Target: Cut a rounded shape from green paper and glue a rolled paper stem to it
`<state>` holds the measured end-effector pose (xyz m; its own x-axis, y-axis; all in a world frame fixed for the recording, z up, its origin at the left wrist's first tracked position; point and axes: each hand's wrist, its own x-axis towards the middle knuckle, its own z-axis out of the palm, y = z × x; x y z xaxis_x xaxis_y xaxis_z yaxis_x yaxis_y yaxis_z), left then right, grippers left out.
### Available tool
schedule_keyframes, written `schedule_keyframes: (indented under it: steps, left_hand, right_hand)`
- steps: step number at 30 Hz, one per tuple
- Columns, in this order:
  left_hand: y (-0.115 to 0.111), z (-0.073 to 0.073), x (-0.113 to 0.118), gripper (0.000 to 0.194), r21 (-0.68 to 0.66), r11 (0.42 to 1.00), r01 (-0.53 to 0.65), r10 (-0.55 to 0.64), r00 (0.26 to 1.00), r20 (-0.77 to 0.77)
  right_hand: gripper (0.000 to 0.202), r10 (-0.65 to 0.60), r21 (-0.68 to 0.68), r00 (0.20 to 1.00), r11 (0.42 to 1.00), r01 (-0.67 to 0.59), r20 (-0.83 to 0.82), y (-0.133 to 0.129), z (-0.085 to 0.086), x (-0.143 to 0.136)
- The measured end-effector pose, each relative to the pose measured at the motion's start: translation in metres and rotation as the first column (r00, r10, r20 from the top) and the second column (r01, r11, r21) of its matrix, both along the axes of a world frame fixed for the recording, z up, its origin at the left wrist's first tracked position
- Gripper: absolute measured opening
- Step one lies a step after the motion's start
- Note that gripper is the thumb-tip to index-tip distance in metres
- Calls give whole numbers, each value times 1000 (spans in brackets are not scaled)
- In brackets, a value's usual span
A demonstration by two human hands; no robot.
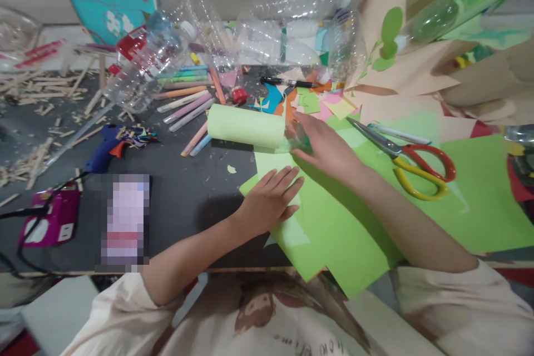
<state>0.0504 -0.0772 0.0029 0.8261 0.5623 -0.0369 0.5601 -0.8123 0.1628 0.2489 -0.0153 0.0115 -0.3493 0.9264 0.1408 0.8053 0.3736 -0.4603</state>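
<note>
My right hand [323,144] has its fingers and thumb around the right end of a plastic bottle, where clear and green plastic shows. Pale green paper [246,127] wraps the rest of that bottle as a tube lying sideways. My left hand [273,197] rests flat, palm down and fingers stretched, on pale paper scraps over bright green paper sheets [342,239]. Right of my hands lie scissors [400,150] with red and yellow handles, blades spread. A pen [400,133] lies just behind them.
Clear plastic bottles [279,39] line the back. Coloured sticks [187,103], a black pen [290,82] and paper scraps [308,103] lie behind the tube. At left are a blue glue gun [101,147], a phone [127,219], a magenta box [54,217] and wooden sticks [50,86].
</note>
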Motion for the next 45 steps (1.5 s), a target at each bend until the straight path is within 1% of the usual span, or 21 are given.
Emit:
schedule_keyframes:
  steps: [3, 5, 7, 9, 12, 15, 17, 19, 22, 24, 27, 30, 32, 33, 34, 35, 37, 38, 39, 41, 45]
  left_hand:
    - [0, -1, 0, 54, -9, 1000, -3, 3, 1000, 5]
    - [-1, -1, 0, 54, -12, 1000, -5, 5, 1000, 10]
    - [-1, 0, 1, 54, -12, 1000, -9, 9, 1000, 19]
    - [-1, 1, 1, 53, -12, 1000, -13, 13, 999, 30]
    - [-1, 1, 2, 52, -22, 1000, -11, 12, 999, 47]
    - [0, 1, 2, 53, -45, 999, -16, 19, 998, 65]
    - [1, 1, 2, 51, -61, 998, -24, 30, 995, 90]
    - [1, -1, 0, 43, -67, 998, -16, 25, 990, 139]
    - [2, -3, -4, 33, -47, 999, 11, 1, 969, 248]
    - [3, -4, -7, 29, -27, 1000, 4, 5, 951, 310]
    - [3, -4, -10, 24, 30, 999, -26, 13, 935, 353]
    - [3, -4, -9, 22, 131, 990, -47, -4, 931, 364]
    - [3, -3, -9, 18, 199, 979, -44, -33, 929, 368]
    - [2, -3, -8, 16, 228, 973, -32, -55, 928, 369]
    - [1, -3, -7, 14, 251, 968, -19, -78, 926, 370]
    - [0, -3, -7, 13, 268, 963, -3, -99, 925, 367]
    - [-2, -3, -6, 10, 266, 962, 58, -149, 930, 335]
    - [-3, -3, -5, 9, 250, 963, 101, -178, 936, 305]
    - [-4, -2, -5, 9, 229, 963, 145, -205, 941, 268]
    - [-5, -1, -5, 8, 178, 959, 219, -253, 948, 193]
    - [-7, 3, -5, 9, 90, 955, 281, -288, 955, 68]
  right_hand:
    - [58, -88, -43, 996, 995, 88, -7, 8, -12, -1]
    - [61, -159, -50, 987, 986, 157, -27, 10, -14, 2]
    - [60, -187, -47, 980, 982, 184, -70, 15, -10, 7]
    - [52, -178, -28, 974, 984, 176, -136, 26, -4, 13]
    - [41, -189, 16, 967, 981, 194, -173, 54, 5, 18]
    - [33, -205, 41, 977, 978, 203, 57, 86, 12, 17]
    - [33, -227, 26, 945, 973, 227, 237, 101, 17, 13]
    - [33, -207, 7, 902, 975, 220, 378, 109, 20, 8]
    - [35, -165, -30, 856, 978, 206, 489, 111, 23, 2]
    - [34, -170, -51, 853, 973, 223, 493, 110, 23, 0]
    - [28, -235, -41, 880, 960, 275, 412, 104, 26, 2]
    - [14, -325, 37, 913, 944, 327, 246, 95, 37, 12]
    - [5, -343, 87, 939, 937, 339, 26, 84, 47, 17]
    - [4, -332, 83, 933, 935, 345, -141, 78, 53, 18]
    - [8, -319, 29, 886, 937, 349, -336, 71, 57, 18]
    - [15, -323, -67, 803, 940, 335, -500, 63, 61, 17]
    - [26, -404, -291, 586, 914, 281, -702, 45, 64, 10]
    - [27, -460, -433, 497, 884, 177, -736, 36, 63, 6]
    - [26, -509, -551, 431, 834, 31, -745, 27, 60, 2]
    - [28, -534, -610, 424, 790, -56, -731, 9, 49, -7]
    - [32, -598, -655, 347, 753, -67, -723, -18, 20, -19]
